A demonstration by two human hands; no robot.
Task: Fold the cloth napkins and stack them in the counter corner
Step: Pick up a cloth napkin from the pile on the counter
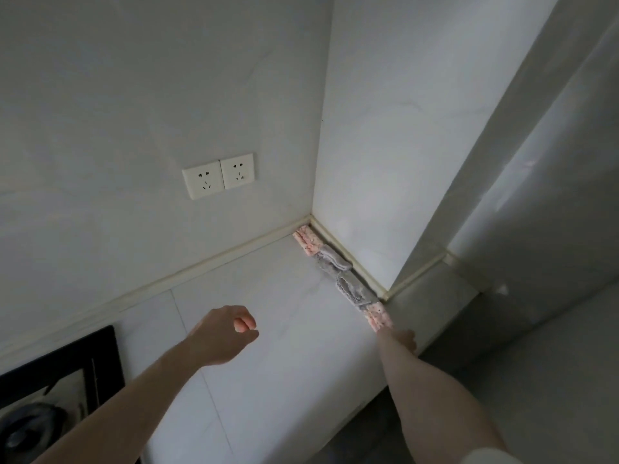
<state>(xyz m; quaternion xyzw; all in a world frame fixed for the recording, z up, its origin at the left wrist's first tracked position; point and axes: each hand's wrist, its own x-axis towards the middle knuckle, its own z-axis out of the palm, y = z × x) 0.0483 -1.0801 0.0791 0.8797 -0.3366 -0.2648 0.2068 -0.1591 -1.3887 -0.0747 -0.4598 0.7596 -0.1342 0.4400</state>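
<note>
Left hand (pixel 222 333) loosely curled, holding nothing. Right hand (pixel 402 339) at near pink napkin (pixel 378 316); grip unclear. Could nudge row off worktop (pixel 284 313) edge.

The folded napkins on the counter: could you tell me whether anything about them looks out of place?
Yes. The napkins lie in a row along the right wall, pink, grey, grey, pink, rather than stacked in the corner. The right hand is at the near end.

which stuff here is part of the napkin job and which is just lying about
Job: pink napkin in the corner, two grey napkins, pink napkin by the right hand, left hand, counter.
Lying about: wall sockets, stove.
</note>
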